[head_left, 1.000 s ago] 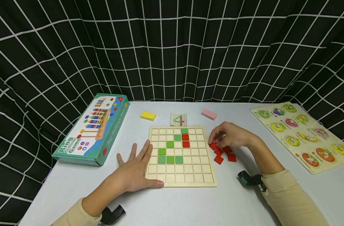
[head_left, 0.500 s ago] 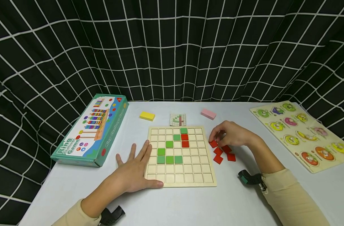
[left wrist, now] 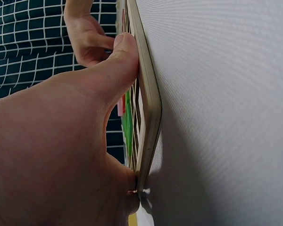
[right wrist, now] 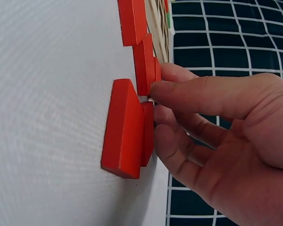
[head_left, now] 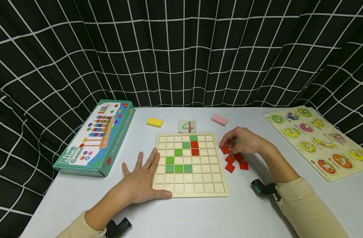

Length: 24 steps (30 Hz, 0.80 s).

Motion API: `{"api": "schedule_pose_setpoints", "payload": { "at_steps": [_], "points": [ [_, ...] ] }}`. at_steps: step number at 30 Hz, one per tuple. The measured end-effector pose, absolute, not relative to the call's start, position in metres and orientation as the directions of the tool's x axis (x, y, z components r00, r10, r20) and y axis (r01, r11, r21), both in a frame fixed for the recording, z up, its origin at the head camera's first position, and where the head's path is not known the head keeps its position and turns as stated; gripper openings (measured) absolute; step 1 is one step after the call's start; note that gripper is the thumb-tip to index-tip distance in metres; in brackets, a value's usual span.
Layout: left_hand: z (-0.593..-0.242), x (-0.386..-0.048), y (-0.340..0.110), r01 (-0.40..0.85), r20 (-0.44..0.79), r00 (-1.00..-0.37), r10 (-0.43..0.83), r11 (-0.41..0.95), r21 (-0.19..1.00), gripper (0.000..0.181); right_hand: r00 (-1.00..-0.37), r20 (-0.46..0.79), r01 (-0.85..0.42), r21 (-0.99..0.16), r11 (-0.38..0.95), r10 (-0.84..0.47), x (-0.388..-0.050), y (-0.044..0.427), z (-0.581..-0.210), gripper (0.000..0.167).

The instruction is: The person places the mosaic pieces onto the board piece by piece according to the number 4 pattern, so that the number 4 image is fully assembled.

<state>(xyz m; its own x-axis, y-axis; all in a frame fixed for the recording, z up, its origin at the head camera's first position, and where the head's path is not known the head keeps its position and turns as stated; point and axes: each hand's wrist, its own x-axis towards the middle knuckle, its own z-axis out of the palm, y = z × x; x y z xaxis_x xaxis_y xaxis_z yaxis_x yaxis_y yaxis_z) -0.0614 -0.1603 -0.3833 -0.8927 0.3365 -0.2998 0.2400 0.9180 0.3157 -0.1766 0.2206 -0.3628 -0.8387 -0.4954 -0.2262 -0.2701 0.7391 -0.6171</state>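
Observation:
A square wooden grid board (head_left: 199, 195) lies on the table, with several green tiles (head_left: 179, 168) and two red tiles (head_left: 195, 152) in its cells. My left hand (head_left: 139, 185) rests along the board's left side, its fingers straight and spread; the thumb lies on the front edge. To the right of the board, my right hand (head_left: 244, 140) pinches a red tile (head_left: 224, 150) at the table with thumb and curled fingers. Several loose red tiles (head_left: 230, 168) lie below and beside it. In the right wrist view, the thumb tip (right wrist: 160, 92) partly hides the pinched tile.
Behind the board lies a small pattern card (head_left: 187, 126), between a yellow block (head_left: 155, 122) and a pink block (head_left: 219, 120). A green game box (head_left: 93, 132) lies at the left, and a fruit puzzle board (head_left: 321, 145) at the right. A black gridded curtain (head_left: 181, 59) surrounds the table.

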Motion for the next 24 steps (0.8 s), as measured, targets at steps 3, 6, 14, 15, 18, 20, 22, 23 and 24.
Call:
{"api": "schedule_pose_setpoints", "payload": {
  "at_steps": [3, 6, 14, 15, 18, 20, 22, 23, 24],
  "points": [
    [-0.3840, -0.0611, -0.1605, 0.239, -0.299, -0.893, 0.335, 0.918, 0.316, 0.135, -0.842, -0.217, -0.282, -0.602, 0.747, -0.493, -0.1768, 0.2200, -0.3635, 0.028],
    [-0.3843, -0.0609, -0.1602, 0.236, -0.301, -0.893, 0.334, 0.918, 0.319, 0.135, -0.853, -0.205, -0.282, -0.592, 0.755, -0.480, -0.1766, 0.2199, -0.3634, 0.028],
    [-0.3840, -0.0600, -0.1602, 0.246, -0.295, -0.894, 0.337, 0.920, 0.305, 0.135, -0.885, -0.189, -0.243, -0.591, 0.769, -0.425, -0.1751, 0.2190, -0.3613, 0.030],
    [-0.3841, -0.0600, -0.1603, 0.248, -0.293, -0.894, 0.338, 0.919, 0.306, 0.135, -0.888, -0.186, -0.240, -0.594, 0.768, -0.421, -0.1748, 0.2187, -0.3610, 0.030],
    [-0.3841, -0.0601, -0.1605, 0.250, -0.290, -0.895, 0.340, 0.919, 0.305, 0.135, -0.894, -0.181, -0.226, -0.607, 0.762, -0.409, -0.1742, 0.2177, -0.3599, 0.030],
    [-0.3842, -0.0604, -0.1605, 0.250, -0.290, -0.895, 0.339, 0.920, 0.303, 0.135, -0.899, -0.184, -0.209, -0.617, 0.759, -0.397, -0.1733, 0.2164, -0.3589, 0.030],
    [-0.3839, -0.0605, -0.1605, 0.250, -0.293, -0.894, 0.340, 0.919, 0.304, 0.135, -0.904, -0.191, -0.185, -0.629, 0.755, -0.381, -0.1727, 0.2154, -0.3581, 0.030],
    [-0.3837, -0.0605, -0.1605, 0.250, -0.293, -0.893, 0.340, 0.919, 0.305, 0.136, -0.907, -0.196, -0.172, -0.635, 0.753, -0.372, -0.1723, 0.2147, -0.3577, 0.030],
    [-0.3837, -0.0606, -0.1606, 0.250, -0.293, -0.893, 0.342, 0.918, 0.307, 0.136, -0.909, -0.199, -0.161, -0.640, 0.751, -0.365, -0.1716, 0.2138, -0.3571, 0.030]
  ]
}}
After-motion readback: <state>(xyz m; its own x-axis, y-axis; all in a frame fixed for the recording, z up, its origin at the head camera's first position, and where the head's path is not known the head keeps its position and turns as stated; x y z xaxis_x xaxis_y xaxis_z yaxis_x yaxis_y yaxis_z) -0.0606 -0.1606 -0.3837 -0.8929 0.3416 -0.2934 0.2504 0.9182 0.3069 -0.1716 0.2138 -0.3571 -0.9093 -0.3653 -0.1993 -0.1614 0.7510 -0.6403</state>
